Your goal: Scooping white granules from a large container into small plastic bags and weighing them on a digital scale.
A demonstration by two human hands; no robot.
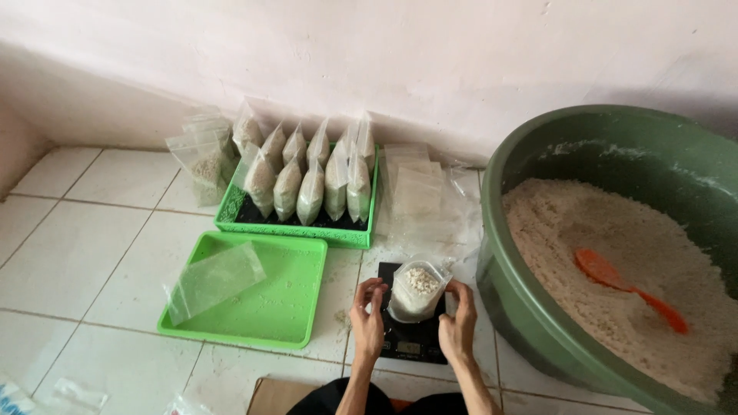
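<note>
Green tub (538, 307) walls off right; flat green tray (292, 307) left; bare tiles (69, 253) far left

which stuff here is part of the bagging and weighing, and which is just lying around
In use: left hand, right hand, open pouch, black scale, green tub of grain, orange scoop, filled bags.
Lying about: flat tray, loose bag.

Soft, even daylight fills the scene, moderately bright, with no hard glare. A broad, faint shadow darkens the far wall (92, 92) at the left and behind the green tub (523, 307). Wide-angle bending curves the floor tiles (77, 253) near the edges. Focus is fair; fine grain looks slightly smeared.
</note>
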